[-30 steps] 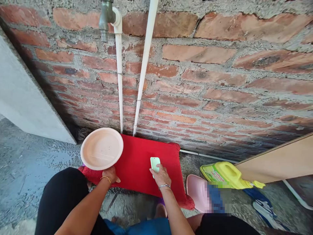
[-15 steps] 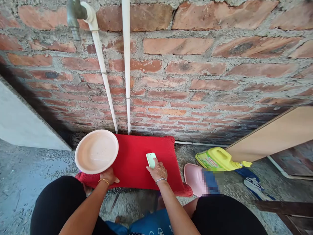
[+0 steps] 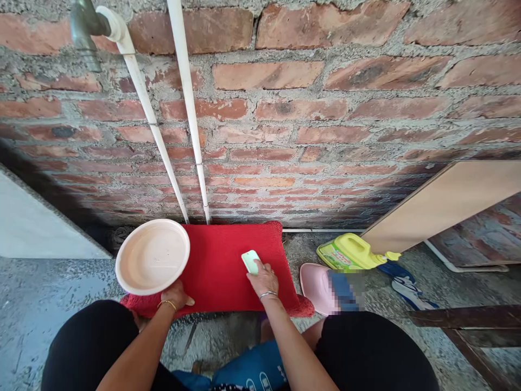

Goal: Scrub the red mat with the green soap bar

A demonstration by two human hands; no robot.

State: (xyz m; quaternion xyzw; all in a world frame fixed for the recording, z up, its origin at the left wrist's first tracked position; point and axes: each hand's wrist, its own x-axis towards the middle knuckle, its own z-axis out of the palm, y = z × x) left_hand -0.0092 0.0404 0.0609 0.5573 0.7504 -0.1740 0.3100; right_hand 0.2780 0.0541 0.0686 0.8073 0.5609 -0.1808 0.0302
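A red, thick-pile cloth lies spread over a low surface in front of me. My right hand is closed around the near end of a pale green oblong scrubbing brush. It has a flat back and rests on the cloth; its underside is hidden. At the cloth's front edge, my left hand lies flat with the thumb spread to the right. The other fingers are hidden below the near rim of a pale pink basin, which stands on the cloth's left end.
Two white pipes run down the brick wall, one with a grey tap. To the right are a yellow jug, a pink plastic item and blue-white slippers. Boards lean at the sides.
The view has turned slightly right, so most things sit further left. The scrubbing brush, still in my right hand, has shifted slightly and tilted a little more. The left hand stays beside the basin.
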